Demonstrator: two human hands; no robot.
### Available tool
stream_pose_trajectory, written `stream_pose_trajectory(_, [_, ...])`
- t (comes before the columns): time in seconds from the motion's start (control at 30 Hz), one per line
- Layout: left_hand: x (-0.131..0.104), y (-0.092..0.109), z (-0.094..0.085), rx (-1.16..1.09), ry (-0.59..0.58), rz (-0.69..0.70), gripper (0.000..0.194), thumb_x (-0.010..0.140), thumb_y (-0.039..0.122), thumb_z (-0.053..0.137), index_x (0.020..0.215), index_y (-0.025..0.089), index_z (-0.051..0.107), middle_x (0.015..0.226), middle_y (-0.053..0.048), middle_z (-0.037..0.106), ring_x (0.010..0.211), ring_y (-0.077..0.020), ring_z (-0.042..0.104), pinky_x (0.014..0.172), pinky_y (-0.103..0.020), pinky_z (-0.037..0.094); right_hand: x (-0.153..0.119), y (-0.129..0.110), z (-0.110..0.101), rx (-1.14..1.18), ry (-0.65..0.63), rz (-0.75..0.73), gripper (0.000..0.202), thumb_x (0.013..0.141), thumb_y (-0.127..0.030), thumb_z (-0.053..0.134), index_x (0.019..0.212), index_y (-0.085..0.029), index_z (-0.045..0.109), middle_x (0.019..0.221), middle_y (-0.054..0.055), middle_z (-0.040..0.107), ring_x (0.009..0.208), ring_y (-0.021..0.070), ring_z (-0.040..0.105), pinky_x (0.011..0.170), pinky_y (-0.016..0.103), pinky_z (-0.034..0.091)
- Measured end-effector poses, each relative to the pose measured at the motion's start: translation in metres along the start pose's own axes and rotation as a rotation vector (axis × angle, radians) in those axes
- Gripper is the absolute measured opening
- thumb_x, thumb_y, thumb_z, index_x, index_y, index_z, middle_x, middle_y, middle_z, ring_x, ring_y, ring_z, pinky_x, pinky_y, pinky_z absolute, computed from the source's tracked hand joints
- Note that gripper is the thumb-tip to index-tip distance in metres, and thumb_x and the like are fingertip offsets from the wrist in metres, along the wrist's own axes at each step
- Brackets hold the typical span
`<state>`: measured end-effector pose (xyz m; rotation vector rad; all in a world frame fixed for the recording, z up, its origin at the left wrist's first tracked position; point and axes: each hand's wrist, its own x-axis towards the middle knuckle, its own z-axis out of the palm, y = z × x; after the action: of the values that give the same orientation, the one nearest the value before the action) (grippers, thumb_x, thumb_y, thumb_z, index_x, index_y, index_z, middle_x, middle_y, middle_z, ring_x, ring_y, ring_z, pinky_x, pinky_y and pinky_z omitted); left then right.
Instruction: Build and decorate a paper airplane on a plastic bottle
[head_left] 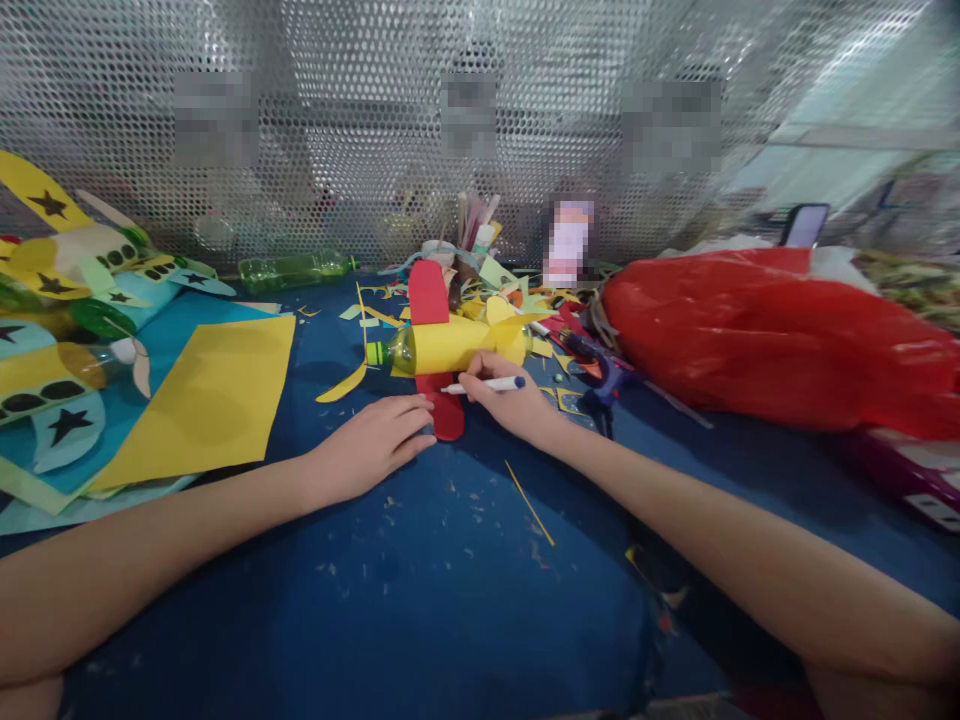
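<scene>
A toy plane [450,345], made from a green bottle wrapped in yellow paper, lies on its side on the blue table. Its red paper wings [428,293] stick out on both sides, and a yellow paper propeller [345,384] sits at the bottle cap. My right hand [514,400] grips a white marker [495,384] with a dark blue end, its tip at the near red wing. My left hand [375,445] rests on the table with fingers stretched out, their tips at the edge of that wing.
Yellow and blue paper sheets [217,400] lie at the left near finished bottle planes [60,400]. A green bottle [296,270] lies behind. Paper scraps, a dark blue glue gun [607,380] and a big red plastic bag [772,340] are at the right. A perforated metal panel [375,120] stands behind.
</scene>
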<state>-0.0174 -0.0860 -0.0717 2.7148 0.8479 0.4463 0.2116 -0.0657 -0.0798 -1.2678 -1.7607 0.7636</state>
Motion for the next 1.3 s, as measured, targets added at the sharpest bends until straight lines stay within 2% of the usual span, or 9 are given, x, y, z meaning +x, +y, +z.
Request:
stream_pose_trajectory(0.43, [-0.0003, -0.0017, 0.0014, 0.0, 0.011, 0.007, 0.038, 0.104, 0.04, 0.035, 0.121, 0.016, 0.058, 0.135, -0.011, 0.06, 0.126, -0.0237, 0.054, 0.107, -0.042, 0.044, 0.0009, -0.0019, -0.0008, -0.049, 0.061, -0.017, 0.017, 0.076, -0.03, 0.051, 0.064, -0.023, 0.042, 0.059, -0.005, 0.044, 0.055, 0.0122, 0.038, 0.056, 0.029, 0.03])
stream_pose_trajectory(0.77, [-0.0003, -0.0016, 0.0021, 0.001, 0.018, 0.006, 0.038, 0.104, 0.04, 0.034, 0.121, 0.016, 0.058, 0.134, -0.011, 0.06, 0.126, -0.0237, 0.054, 0.107, -0.042, 0.045, 0.001, -0.0007, -0.0013, -0.016, -0.022, 0.011, 0.016, 0.079, -0.03, 0.053, 0.067, -0.023, 0.046, 0.058, -0.005, 0.049, 0.055, 0.0131, 0.041, 0.056, 0.029, 0.031])
stream_pose_trajectory(1.0, [0.0, -0.002, 0.0025, 0.015, 0.024, 0.024, 0.038, 0.104, 0.04, 0.035, 0.121, 0.016, 0.059, 0.133, -0.011, 0.061, 0.127, -0.0233, 0.054, 0.107, -0.041, 0.045, 0.0, 0.0007, 0.0, -0.004, 0.0, -0.012, 0.019, 0.082, -0.034, 0.054, 0.069, -0.023, 0.046, 0.061, -0.004, 0.049, 0.058, 0.0137, 0.043, 0.059, 0.029, 0.033])
stream_pose_trajectory(1.3, [0.0001, -0.001, 0.0012, 0.015, 0.029, 0.039, 0.038, 0.104, 0.039, 0.034, 0.118, 0.015, 0.06, 0.13, -0.012, 0.063, 0.127, -0.0232, 0.054, 0.107, -0.041, 0.045, 0.0005, -0.001, -0.0015, 0.01, -0.039, 0.016, 0.018, 0.082, -0.032, 0.055, 0.068, -0.022, 0.048, 0.06, -0.004, 0.051, 0.056, 0.0126, 0.043, 0.057, 0.029, 0.034])
